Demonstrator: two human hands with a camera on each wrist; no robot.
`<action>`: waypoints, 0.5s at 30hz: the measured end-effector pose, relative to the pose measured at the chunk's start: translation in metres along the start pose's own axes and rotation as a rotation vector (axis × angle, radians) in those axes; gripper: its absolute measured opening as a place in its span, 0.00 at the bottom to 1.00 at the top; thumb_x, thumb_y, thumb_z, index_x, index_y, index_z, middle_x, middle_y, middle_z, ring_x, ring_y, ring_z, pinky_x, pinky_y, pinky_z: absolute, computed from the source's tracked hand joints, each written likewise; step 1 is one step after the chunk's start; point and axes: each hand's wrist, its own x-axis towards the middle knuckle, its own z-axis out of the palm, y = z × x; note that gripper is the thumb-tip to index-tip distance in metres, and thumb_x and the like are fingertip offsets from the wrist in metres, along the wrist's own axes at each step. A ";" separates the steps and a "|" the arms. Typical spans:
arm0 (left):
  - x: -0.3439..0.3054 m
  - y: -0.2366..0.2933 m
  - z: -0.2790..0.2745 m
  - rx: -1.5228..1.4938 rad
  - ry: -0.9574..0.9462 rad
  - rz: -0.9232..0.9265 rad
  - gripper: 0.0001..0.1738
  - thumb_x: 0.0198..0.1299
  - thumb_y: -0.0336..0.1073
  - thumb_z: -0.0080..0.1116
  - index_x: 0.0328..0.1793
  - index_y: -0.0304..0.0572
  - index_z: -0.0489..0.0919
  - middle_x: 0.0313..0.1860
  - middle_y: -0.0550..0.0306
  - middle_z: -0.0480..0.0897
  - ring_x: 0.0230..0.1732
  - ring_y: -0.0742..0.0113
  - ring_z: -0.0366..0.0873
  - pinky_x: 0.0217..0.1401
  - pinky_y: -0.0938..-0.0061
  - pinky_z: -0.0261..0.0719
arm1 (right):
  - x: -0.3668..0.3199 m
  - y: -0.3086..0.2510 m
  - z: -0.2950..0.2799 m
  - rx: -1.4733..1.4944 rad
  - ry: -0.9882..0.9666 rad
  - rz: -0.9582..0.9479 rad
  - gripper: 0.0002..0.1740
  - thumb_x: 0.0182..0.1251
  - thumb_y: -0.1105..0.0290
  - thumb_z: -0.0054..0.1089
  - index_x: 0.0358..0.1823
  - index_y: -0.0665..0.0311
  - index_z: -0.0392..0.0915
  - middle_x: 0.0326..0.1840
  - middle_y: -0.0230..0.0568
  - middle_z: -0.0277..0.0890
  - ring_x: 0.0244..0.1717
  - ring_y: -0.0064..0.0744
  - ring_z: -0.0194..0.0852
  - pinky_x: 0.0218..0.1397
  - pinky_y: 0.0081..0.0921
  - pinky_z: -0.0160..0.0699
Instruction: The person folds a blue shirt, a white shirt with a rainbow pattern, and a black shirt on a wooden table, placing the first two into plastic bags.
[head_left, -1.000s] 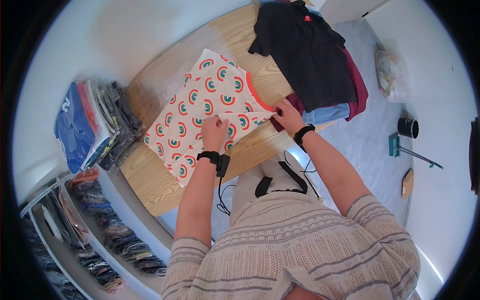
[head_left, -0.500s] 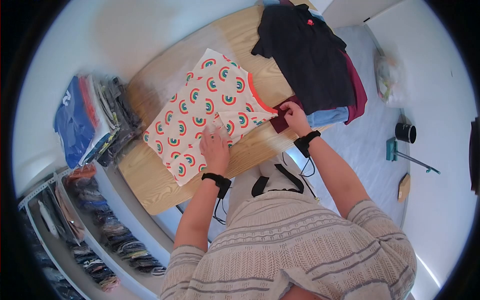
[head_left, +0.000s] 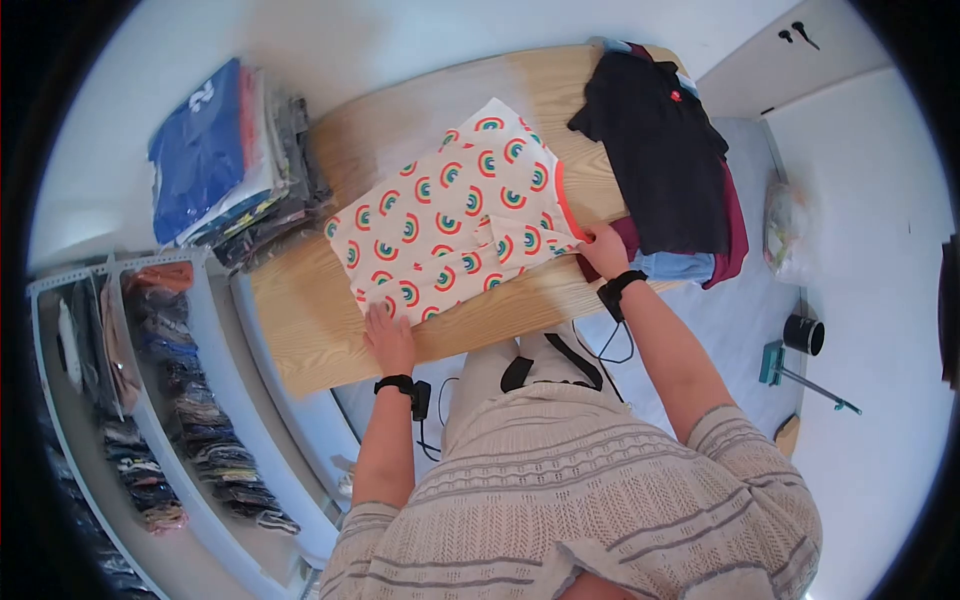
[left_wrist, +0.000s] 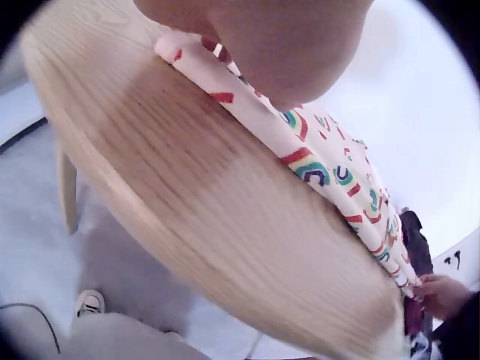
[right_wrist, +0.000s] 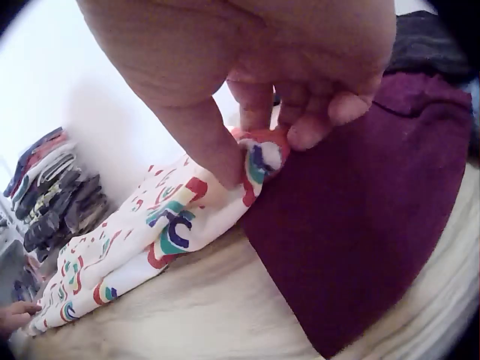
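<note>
A cream rainbow-print T-shirt [head_left: 445, 210] with an orange-red neckband [head_left: 566, 205] lies folded on the wooden table. My right hand [head_left: 605, 252] pinches its near right corner, by the end of the neckband; in the right wrist view the thumb and fingers [right_wrist: 251, 105] close on that corner. My left hand [head_left: 388, 338] rests at the near left corner, its fingers laid on the cloth. From the left wrist, the palm [left_wrist: 277, 45] hides most of the fingers above the shirt's rolled-looking near edge.
Right of the shirt lies a pile with a black T-shirt [head_left: 660, 160] on top and maroon cloth [right_wrist: 360, 195] beneath. Bagged clothes [head_left: 205, 150] stack at the table's left end. Racks of packed clothes [head_left: 205, 420] stand lower left. The wooden table's [head_left: 310, 350] front edge runs before the person.
My left hand has slid left from the shirt's middle to its near left corner. The right hand let go of the neckband corner, then took it again. The near edge now lies straighter.
</note>
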 end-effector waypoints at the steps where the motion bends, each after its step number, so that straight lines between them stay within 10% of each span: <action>1: -0.001 -0.003 -0.005 -0.006 0.010 -0.010 0.32 0.61 0.45 0.51 0.70 0.44 0.60 0.73 0.47 0.56 0.73 0.50 0.52 0.68 0.44 0.53 | -0.002 -0.001 -0.003 -0.085 0.068 -0.130 0.16 0.50 0.68 0.62 0.40 0.68 0.78 0.41 0.52 0.78 0.46 0.51 0.75 0.51 0.37 0.74; 15: 0.025 -0.037 -0.063 0.083 -0.103 0.258 0.24 0.58 0.43 0.54 0.60 0.47 0.72 0.61 0.52 0.70 0.61 0.53 0.66 0.68 0.47 0.54 | -0.004 -0.025 -0.022 0.164 -0.199 0.044 0.14 0.50 0.72 0.62 0.39 0.68 0.76 0.35 0.45 0.78 0.39 0.36 0.78 0.45 0.30 0.75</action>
